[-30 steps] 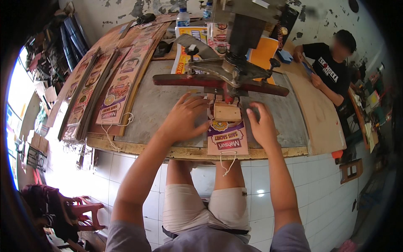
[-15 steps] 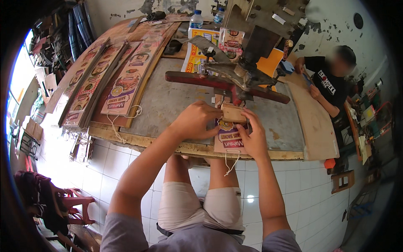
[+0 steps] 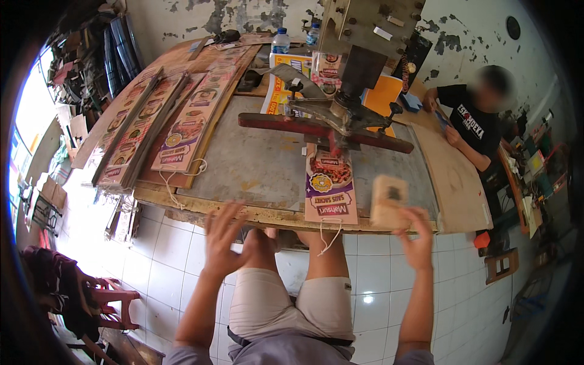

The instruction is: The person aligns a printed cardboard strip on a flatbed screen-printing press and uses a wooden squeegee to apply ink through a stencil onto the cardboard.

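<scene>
My right hand [image 3: 418, 238] grips a small wooden block [image 3: 389, 198] with a dark patch on its face, held over the right front edge of the table. My left hand [image 3: 226, 240] hovers off the front edge with its fingers spread and nothing in it. Between them a printed cardboard strip [image 3: 330, 188] lies on the grey metal plate [image 3: 249, 158]. A white string loop [image 3: 331, 236] hangs from its near end, over the edge. The strip's far end is hidden under the press [image 3: 334, 128], which has a long red cross bar.
Stacks of long printed strips [image 3: 182, 140] lie on the left of the table. Two water bottles [image 3: 280, 42] and printed sheets stand behind the press. Another person [image 3: 471, 115] works at the right. A red stool [image 3: 115, 298] is at the lower left.
My right hand has lifted the wooden block off the strip and carried it right and nearer. My left hand has drawn back to the left, uncovering the strip's print.
</scene>
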Motion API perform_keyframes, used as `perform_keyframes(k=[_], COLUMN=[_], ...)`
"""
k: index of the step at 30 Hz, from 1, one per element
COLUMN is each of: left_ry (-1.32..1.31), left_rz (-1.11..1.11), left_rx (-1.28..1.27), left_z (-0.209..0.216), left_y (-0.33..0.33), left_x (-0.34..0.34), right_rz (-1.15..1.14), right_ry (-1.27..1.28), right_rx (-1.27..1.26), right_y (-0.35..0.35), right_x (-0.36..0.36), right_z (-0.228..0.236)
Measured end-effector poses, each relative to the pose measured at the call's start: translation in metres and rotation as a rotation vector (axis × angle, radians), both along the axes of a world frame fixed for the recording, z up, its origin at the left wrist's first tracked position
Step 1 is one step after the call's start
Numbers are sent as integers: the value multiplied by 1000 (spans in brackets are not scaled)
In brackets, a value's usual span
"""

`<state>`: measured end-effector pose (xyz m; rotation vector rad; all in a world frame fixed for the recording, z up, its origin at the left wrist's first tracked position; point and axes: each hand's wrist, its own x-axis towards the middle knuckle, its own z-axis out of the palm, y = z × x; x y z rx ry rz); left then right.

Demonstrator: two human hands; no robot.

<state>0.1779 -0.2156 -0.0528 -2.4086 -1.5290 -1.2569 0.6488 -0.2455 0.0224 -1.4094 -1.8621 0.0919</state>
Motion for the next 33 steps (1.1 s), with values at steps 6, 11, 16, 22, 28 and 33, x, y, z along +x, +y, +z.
perform_keyframes(k=[6,11,16,22,28,33], left_ry=[46,10,-133,-77,-20,-59], left_rz=[215,255,417,438,453,480], left_rx=[15,160,351,357,343,378], left_z=[-42,-83,-113,-125,-129,-131], left_y=[-5,22,51,53,55,62], left_x=[-35,-25,-1,-11,-16,-7], right_rz=[-424,-628,-759,-1014,-1044,-1059], right_ry=[40,-153,-187,-306,-364,-290], right_rx=[8,-101,-59,-200,-221,-203], right_y=[58,128,190,226,240,240], right_x=[177,248,270,282,305,300], right_z=[-24,-45,-54,-55,-60,-59])
